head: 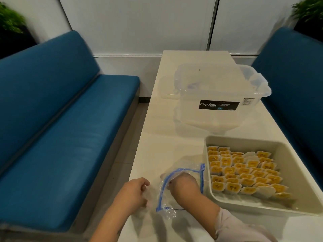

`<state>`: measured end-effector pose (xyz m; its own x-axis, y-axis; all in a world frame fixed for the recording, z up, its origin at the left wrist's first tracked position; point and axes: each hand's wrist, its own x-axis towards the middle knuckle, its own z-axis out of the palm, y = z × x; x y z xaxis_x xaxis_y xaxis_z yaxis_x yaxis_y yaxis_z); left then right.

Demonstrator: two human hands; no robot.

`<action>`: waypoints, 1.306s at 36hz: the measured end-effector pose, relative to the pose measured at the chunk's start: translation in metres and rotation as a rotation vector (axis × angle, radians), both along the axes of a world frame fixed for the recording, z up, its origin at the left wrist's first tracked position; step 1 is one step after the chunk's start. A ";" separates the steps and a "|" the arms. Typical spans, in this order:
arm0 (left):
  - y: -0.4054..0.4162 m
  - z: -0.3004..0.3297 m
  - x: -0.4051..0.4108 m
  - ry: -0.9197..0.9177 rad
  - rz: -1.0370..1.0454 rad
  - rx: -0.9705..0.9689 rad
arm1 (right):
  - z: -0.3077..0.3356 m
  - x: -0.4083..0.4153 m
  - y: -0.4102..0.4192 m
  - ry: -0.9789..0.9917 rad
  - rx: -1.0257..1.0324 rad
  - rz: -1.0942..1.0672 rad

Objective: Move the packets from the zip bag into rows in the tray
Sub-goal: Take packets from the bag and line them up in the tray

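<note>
Your left hand [135, 191] pinches the zip bag [176, 186] edge on the tabletop [157, 137]; your right hand [183, 183] reaches inside, grip hidden. Packets [244, 170] already fill most tray [297, 172] rows; few seem left.

I am seeing a clear box [222, 95] sitting on the table [167, 137] beyond the grip, blue benches [52, 128] flanking both sides, plants [10, 20] in the corners.
</note>
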<state>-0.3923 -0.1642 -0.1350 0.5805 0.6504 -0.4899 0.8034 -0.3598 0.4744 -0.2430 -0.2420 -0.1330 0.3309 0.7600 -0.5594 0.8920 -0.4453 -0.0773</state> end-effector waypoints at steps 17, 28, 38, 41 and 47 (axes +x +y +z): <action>0.005 -0.008 0.010 -0.181 0.093 -0.030 | 0.013 -0.001 0.005 -0.009 -0.082 0.159; 0.013 -0.010 0.023 -0.233 0.301 0.072 | 0.029 0.002 -0.027 0.593 0.697 -0.461; 0.018 0.004 0.022 -0.216 0.257 0.254 | 0.088 0.039 -0.062 1.434 0.755 -0.952; 0.007 0.038 0.028 -0.601 0.403 0.397 | 0.098 0.043 -0.061 1.634 0.803 -1.036; -0.039 0.092 0.061 -1.225 0.681 -0.498 | 0.110 0.029 -0.045 1.908 0.907 -1.154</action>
<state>-0.3309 -0.2035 -0.0426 0.4466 0.8762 -0.1813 -0.2335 0.3097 0.9217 -0.2141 -0.2870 -0.0234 0.3548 0.8452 -0.3996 -0.8331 0.0918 -0.5455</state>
